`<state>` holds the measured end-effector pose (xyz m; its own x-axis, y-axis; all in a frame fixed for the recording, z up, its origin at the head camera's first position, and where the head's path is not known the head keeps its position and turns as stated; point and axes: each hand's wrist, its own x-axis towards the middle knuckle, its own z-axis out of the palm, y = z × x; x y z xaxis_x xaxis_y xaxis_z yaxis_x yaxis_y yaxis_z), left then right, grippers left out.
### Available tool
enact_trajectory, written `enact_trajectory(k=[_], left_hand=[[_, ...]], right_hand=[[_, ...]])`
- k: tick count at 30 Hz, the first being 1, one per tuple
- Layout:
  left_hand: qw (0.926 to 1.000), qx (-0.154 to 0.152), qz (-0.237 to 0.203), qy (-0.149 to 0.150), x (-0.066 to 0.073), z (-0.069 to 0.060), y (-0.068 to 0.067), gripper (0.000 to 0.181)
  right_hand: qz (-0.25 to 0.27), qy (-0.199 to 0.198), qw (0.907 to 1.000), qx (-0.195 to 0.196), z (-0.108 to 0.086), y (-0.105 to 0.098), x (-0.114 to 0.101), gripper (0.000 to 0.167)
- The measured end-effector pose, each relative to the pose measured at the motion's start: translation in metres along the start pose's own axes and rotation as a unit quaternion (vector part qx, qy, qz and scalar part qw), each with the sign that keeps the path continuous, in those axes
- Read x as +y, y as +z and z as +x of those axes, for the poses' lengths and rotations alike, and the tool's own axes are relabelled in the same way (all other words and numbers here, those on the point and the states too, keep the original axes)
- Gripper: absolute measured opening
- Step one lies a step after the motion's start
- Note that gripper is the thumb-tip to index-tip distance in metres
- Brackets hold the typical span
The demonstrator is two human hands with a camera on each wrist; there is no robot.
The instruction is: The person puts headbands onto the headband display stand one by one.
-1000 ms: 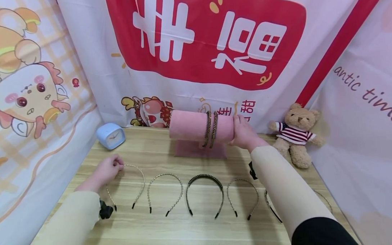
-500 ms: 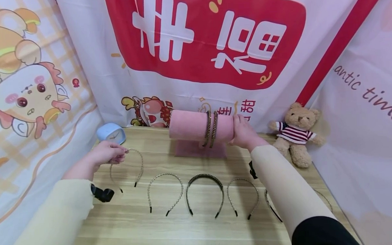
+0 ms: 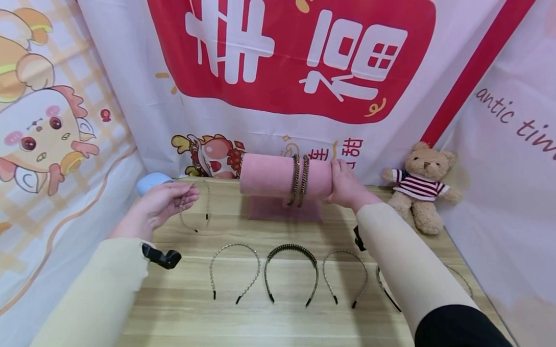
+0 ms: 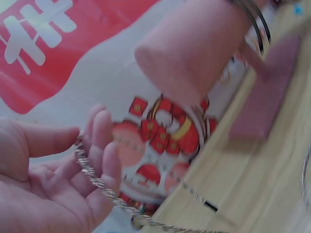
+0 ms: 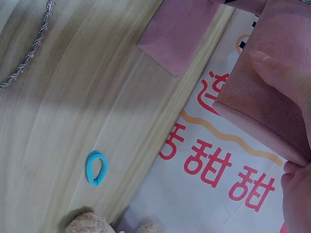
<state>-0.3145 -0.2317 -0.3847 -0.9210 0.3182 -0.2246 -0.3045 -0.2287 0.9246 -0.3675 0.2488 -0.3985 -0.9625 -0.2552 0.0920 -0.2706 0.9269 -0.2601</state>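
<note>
Since a second ago the person's left grip (image 3: 166,204) has come up and inward over the tabletop (image 3: 265,327), lifting the pale twisted headband (image 4: 112,196) with it; that headband now hangs near the roll's left end, legs down, apparently clear of the wood; by judgement, carrying it is under way, and the other laid-out headbands lie untouched; left grip pinches it near the top of its arch, thumb against fingers; right grip (image 3: 349,186) has not moved, clasping the right end of the pink roll (image 3: 269,175).

Around, big to small: printed backdrop (image 3: 284,86) close behind the roll; right sleeve (image 3: 407,261) reaching across, partly hiding a dark headband (image 3: 387,289) and another thin one (image 3: 461,277); bear (image 3: 418,184) at back right; blue clock (image 3: 151,182) partly behind left grip, close enough to get bumped; two dark-gold bands (image 3: 304,180) on the roll, right of centre, could block sliding but the left part is bare; row in front: beaded headband (image 3: 234,244), black headband (image 3: 290,247), slim headband (image 3: 344,251); teal loop (image 5: 89,170) near the bear.
</note>
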Motion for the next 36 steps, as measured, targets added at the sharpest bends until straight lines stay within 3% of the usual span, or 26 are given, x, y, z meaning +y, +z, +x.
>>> enact_trajectory(k=[4,13,19,26,36], left_hand=[[0.9986,0.016,-0.049,0.007,0.004,0.012,0.019,0.017],[0.9957,0.057,-0.071,0.016,0.011,0.045,0.058,0.017],[0.9939,0.081,-0.069,0.027,0.012,0.061,0.081,0.038],[0.9932,0.091,-0.068,0.028,0.011,0.077,0.096,0.043],[0.9937,0.077,-0.065,0.049,0.007,0.09,0.117,0.043]], right_hand=[[0.001,-0.001,1.0,0.0,0.0,0.0,0.0,0.126],[-0.003,-0.015,0.9998,0.011,-0.001,0.0,-0.001,0.124],[-0.005,-0.011,0.9999,0.01,-0.001,-0.001,-0.002,0.124],[-0.005,-0.002,1.0,0.007,-0.001,-0.001,-0.002,0.125],[-0.003,-0.001,1.0,0.008,-0.003,-0.002,-0.004,0.125]])
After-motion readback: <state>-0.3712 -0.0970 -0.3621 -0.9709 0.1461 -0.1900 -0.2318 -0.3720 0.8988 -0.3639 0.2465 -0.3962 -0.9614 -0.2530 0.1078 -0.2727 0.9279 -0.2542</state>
